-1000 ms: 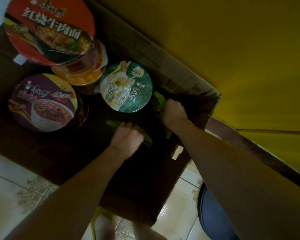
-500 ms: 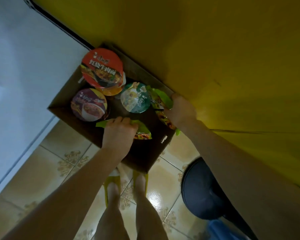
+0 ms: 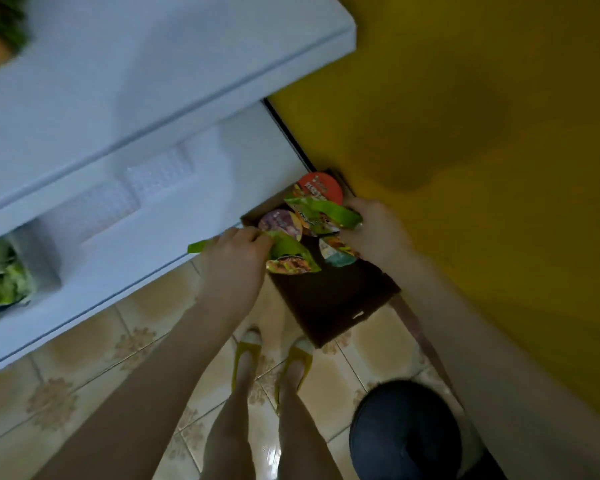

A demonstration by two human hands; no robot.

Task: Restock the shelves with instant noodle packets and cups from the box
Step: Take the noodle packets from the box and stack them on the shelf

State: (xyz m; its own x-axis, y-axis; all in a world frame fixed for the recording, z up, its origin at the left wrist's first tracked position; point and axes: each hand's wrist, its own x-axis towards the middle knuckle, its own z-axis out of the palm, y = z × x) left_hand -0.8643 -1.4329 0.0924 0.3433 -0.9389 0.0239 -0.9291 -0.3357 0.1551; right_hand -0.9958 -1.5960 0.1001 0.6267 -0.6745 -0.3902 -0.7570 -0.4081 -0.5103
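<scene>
A brown cardboard box [image 3: 329,303] stands on the tiled floor against a yellow wall. Inside it I see noodle cups: a red-lidded cup [image 3: 321,187], a purple-lidded cup [image 3: 278,221] and part of a green-lidded cup [image 3: 338,256]. My left hand [image 3: 234,258] grips a green noodle packet [image 3: 290,256] above the box. My right hand [image 3: 374,232] grips another green noodle packet [image 3: 326,214] above the cups. The white shelf unit [image 3: 125,143] rises at the left.
Green packets [image 3: 0,285] lie on a lower shelf at the far left. My feet in yellow slippers [image 3: 274,362] stand beside the box. A dark round stool [image 3: 406,431] sits at the lower right. The yellow wall [image 3: 482,133] fills the right side.
Both hands have lifted out of the box, each holding a green packet. My view has pulled up and back, bringing the white shelves into sight.
</scene>
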